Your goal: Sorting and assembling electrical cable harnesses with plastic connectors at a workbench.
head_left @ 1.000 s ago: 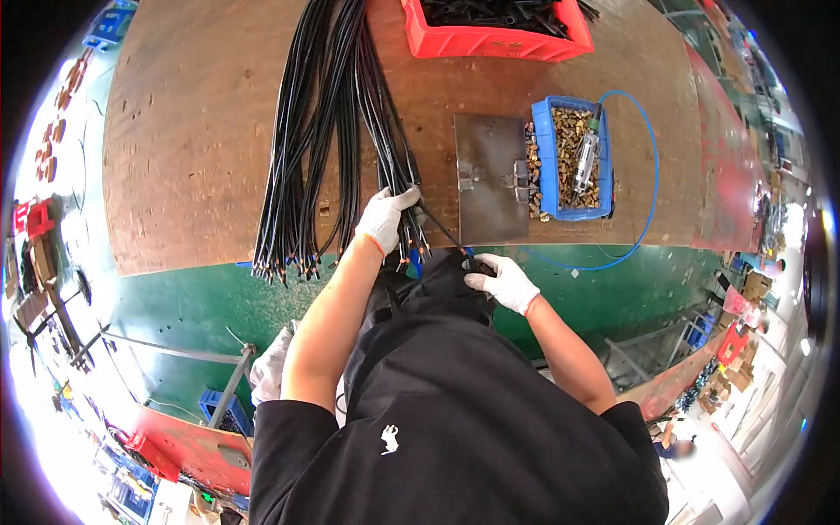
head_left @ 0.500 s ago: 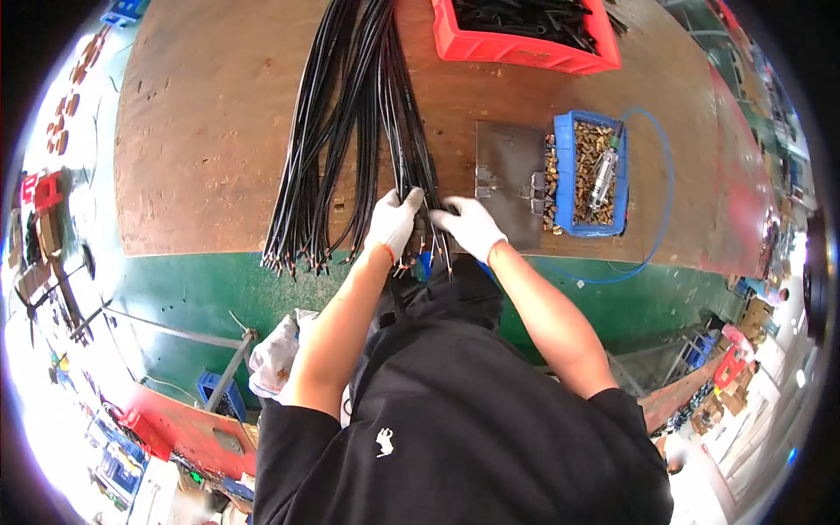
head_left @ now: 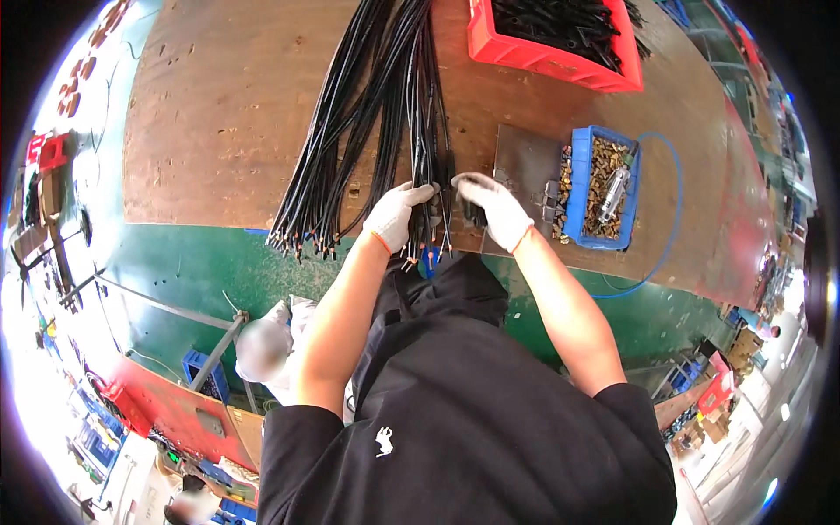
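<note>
A large bundle of long black cables lies over the brown table, with stripped coppery ends hanging at the near edge. My left hand, in a white glove, is closed on several cables of the right-hand strand, thumb across them, near their ends. Just right of these cables is my right hand, gloved too, its fingers curled and slightly blurred. Short black pieces show under its palm; their exact kind is hard to make out. A loose cable runs between the two hands.
At the far right stands a red bin full of black pieces. A blue bin holds small brass-coloured parts, with a silver tool on top and a blue hose. Beside it lies a dark plate with clips.
My right hand has drawn away to the right from the cables. My left hand keeps its hold on them. The whole view has shifted and tilted slightly.
</note>
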`<state>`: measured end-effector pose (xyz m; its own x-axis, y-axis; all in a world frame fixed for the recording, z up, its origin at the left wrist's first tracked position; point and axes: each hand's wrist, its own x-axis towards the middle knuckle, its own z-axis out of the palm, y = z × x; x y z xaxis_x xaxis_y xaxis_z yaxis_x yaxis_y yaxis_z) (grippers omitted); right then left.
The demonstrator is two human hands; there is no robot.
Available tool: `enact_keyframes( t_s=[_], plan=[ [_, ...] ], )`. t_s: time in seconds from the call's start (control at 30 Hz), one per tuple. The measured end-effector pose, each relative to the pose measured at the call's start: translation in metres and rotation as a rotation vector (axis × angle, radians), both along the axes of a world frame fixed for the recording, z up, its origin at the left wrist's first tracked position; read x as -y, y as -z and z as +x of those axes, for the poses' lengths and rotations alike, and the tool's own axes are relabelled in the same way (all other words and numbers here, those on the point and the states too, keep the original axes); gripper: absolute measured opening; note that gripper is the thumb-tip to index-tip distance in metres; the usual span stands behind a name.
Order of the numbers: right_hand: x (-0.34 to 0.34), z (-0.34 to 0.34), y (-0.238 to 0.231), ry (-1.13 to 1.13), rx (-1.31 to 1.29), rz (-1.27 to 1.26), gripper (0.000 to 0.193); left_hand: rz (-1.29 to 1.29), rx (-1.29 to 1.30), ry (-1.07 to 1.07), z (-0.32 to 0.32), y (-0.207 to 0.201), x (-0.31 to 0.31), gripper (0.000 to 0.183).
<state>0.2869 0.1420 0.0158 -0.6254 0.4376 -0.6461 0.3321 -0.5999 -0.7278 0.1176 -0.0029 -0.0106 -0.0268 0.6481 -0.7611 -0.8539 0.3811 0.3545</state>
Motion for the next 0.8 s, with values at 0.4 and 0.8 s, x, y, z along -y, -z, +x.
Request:
enact_keyframes(
  t_s=[0.4, 0.8],
  plan=[
    [0.062, 0.091, -0.046, -0.407, 0.421, 0.449, 0.054, 0.013, -0.088, 0.138, 0.008, 0.005, -0.024, 0.016],
    [0.076, 0.091, -0.054, -0.344, 0.265, 0.385, 0.045, 0.020, -0.077, 0.126, 0.004, 0.000, -0.023, 0.012]
  ],
)
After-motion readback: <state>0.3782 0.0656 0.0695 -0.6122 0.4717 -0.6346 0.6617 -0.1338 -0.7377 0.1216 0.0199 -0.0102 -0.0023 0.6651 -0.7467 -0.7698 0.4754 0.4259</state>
